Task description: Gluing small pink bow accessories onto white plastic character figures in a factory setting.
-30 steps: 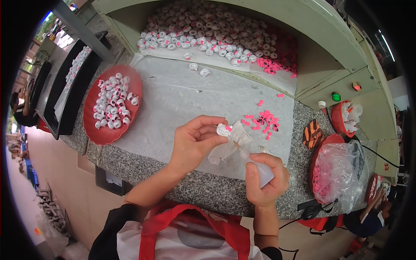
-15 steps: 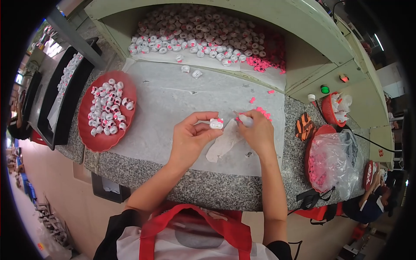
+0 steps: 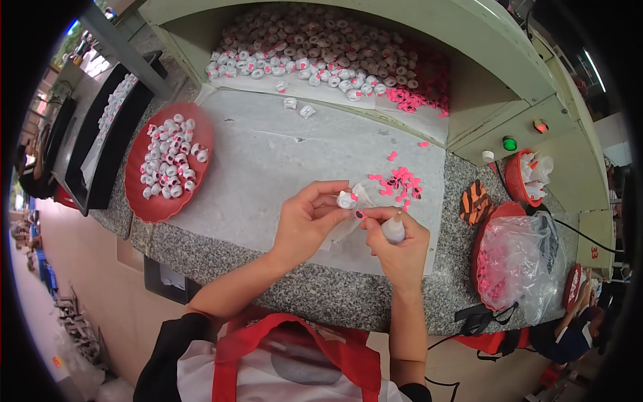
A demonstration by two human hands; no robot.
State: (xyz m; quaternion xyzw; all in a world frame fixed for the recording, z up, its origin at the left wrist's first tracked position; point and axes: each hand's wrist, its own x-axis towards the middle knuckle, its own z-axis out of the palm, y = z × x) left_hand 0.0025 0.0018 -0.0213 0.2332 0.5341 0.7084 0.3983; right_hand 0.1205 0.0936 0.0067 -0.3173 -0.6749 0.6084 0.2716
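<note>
Between thumb and fingers, my left hand (image 3: 303, 224) grips a small white figurine head (image 3: 346, 199) with a pink spot on its side. Close by on the right, my right hand (image 3: 406, 249) pinches a small pink piece with a dark underside (image 3: 360, 214) in its fingertips. The same hand also holds a small whitish squeeze bottle (image 3: 394, 230), nozzle up. The pink piece is just below the white head; whether they touch I cannot tell. A pale cloth (image 3: 348, 228) lies partly hidden under the hands. Beyond my right hand, loose pink bow-shaped pieces (image 3: 402, 179) are scattered on the work sheet.
On the left stands a red dish (image 3: 161, 210) of white heads. A shelf (image 3: 483, 127) at the back holds piled white heads and pink pieces. At right are an orange-black striped item (image 3: 473, 203), a red basket (image 3: 512, 179) and a plastic bag (image 3: 529, 251) over a dish.
My right hand has come from the loose pink pieces toward my left hand, now with a pink piece in its fingertips. My left hand has turned the white head.
</note>
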